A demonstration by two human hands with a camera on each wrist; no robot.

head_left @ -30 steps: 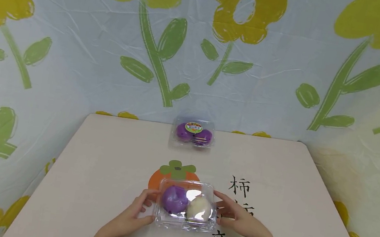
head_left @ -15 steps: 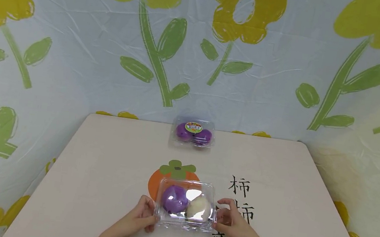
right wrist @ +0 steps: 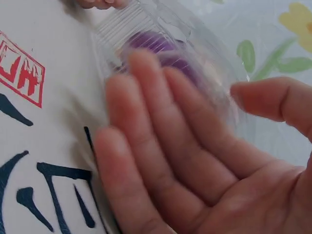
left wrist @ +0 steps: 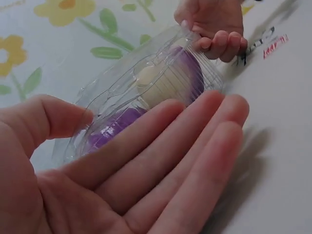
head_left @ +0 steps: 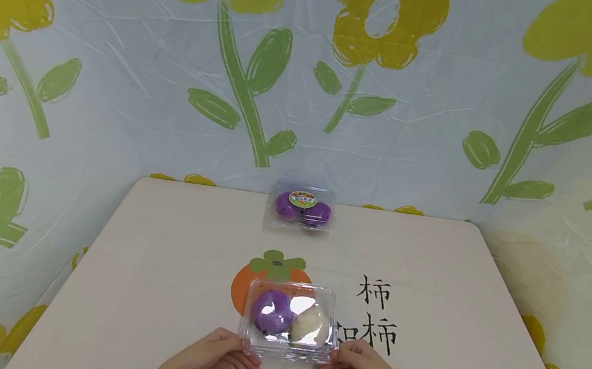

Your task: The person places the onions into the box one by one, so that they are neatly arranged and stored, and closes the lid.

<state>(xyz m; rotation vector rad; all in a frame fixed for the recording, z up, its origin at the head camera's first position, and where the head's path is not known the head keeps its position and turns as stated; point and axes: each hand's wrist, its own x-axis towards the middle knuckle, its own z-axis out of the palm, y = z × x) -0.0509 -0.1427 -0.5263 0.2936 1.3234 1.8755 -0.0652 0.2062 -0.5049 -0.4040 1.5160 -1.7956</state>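
Observation:
A clear plastic clamshell box (head_left: 287, 348) sits on the table at front centre. Through its lid show a round purple item (head_left: 273, 313) on the left and a cream-coloured one (head_left: 309, 326) on the right. My left hand (head_left: 217, 354) is at the near left corner, its thumb touching the box's rim; the left wrist view has its fingers straight, in front of the box. At the near right corner, my right hand (head_left: 361, 368) has its thumb at the rim, with the fingers extended below it. The fingers' contact with the box is unclear.
Another clear clamshell box (head_left: 299, 224) stands at the table's far edge, with purple round items and an oval label. The table (head_left: 161, 266) bears a printed persimmon and black characters. A flower-patterned cloth (head_left: 417, 163) hangs behind and at the sides.
Both hands have slid from the box's sides to its near corners, fingers shifting toward the front edge. The box has stayed in place, its lid still down.

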